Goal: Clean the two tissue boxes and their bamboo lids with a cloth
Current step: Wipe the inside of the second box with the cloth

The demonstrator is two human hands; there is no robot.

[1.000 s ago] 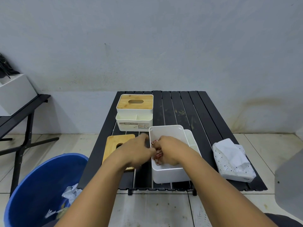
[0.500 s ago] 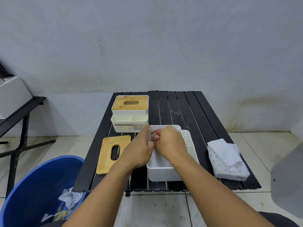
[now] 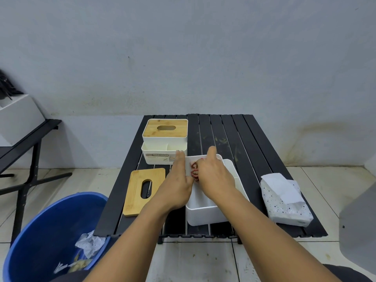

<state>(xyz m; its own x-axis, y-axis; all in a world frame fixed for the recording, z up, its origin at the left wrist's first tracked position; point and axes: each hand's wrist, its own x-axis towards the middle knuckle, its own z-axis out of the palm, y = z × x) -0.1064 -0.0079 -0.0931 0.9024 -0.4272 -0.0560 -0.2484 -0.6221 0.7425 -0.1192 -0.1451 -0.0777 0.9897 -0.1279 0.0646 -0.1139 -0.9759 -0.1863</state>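
Within a second, the right hand [image 3: 215, 178], its grip clenched on the red-patterned cloth [image 3: 194, 171], had moved from the open tissue box's [image 3: 207, 214] near end to its far end; the left hand [image 3: 177, 188] gripped the left wall. Interior wiping was progressing.

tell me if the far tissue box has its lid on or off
On: the far tissue box wears its bamboo lid. The other bamboo lid lies flat on the table.

You have one head view, looking forward and down from above your own forearms. It faces the wall [image 3: 183, 58] across the black slatted table [image 3: 254, 159], close enough that the near table edge sits low in frame.
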